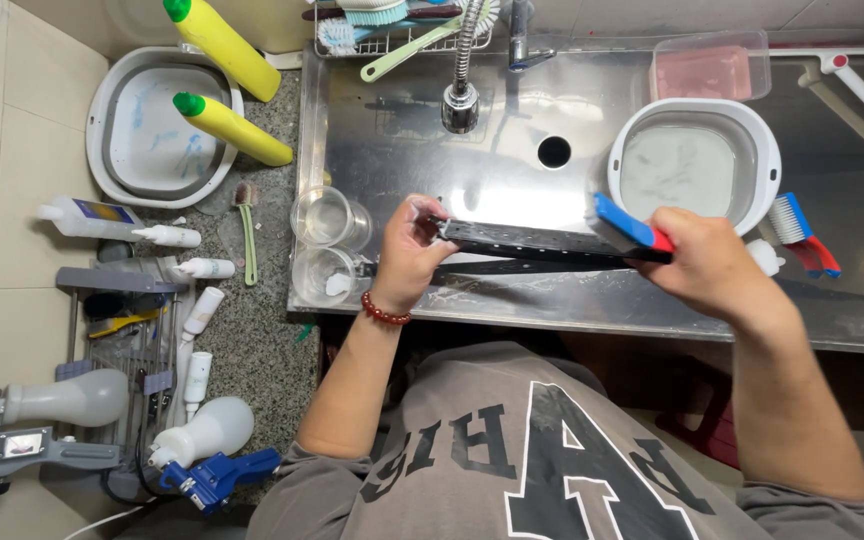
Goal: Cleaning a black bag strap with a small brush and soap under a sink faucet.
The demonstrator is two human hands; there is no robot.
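Both hands over the sink (pixel 382 150): left hand (pixel 407 255) grips the black strip (pixel 522 240), right hand (pixel 707 260) holds a blue brush (pixel 627 225) on it.

We have 1 view, worn on our head, looking straight down, close over the steel sink (pixel 432 150) and tabletop (pixel 262 340).

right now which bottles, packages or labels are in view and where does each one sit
Two yellow bottles with green caps: lying tilted by the grey basin, left of the sink.
White bottle with a dark label: lying on the counter, far left.
Small white tubes: lower left counter, beside the grey rack.
Clear pinkish container: back of the sink, right.
No screens or signs show.
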